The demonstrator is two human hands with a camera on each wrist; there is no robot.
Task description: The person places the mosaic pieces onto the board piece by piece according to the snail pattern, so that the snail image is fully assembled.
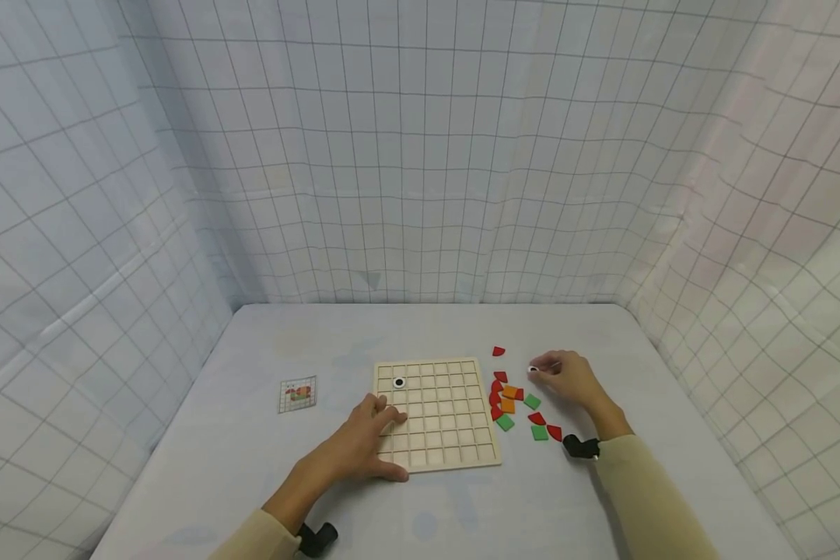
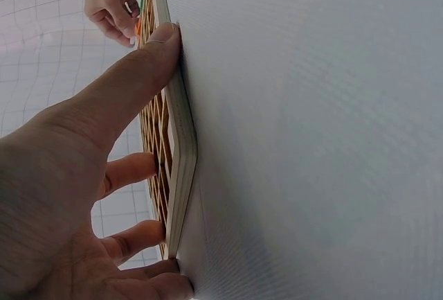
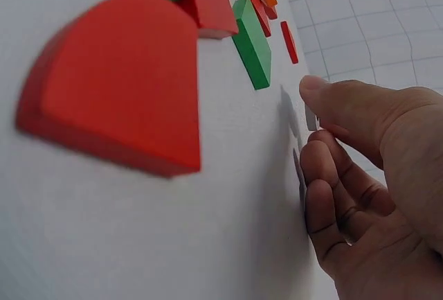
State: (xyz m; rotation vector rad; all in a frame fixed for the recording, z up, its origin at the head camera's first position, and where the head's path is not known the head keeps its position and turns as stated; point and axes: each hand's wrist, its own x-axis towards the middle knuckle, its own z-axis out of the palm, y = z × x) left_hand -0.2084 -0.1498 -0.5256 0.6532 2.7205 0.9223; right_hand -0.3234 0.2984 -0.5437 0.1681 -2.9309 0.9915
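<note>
A pale wooden grid board [image 1: 455, 416] lies on the table in front of me. My left hand [image 1: 359, 441] rests at its near left corner with fingers spread: the thumb touches the near edge, and other fingertips lie on the left edge and grid. One white disc with a black dot [image 1: 399, 383] sits in an upper left cell. Right of the board, my right hand [image 1: 567, 377] pinches a second white disc with a black centre [image 1: 533, 369] between thumb and fingers, close over the table. In the right wrist view, the fingers [image 3: 322, 206] largely hide that disc.
Between board and right hand lie several red quarter-round pieces [image 1: 554, 432], green squares [image 1: 540, 432] and orange squares [image 1: 507, 406], some touching or overlapping. A small gridded picture card [image 1: 297, 394] lies left of the board. Gridded white curtains [image 1: 420, 171] surround the table.
</note>
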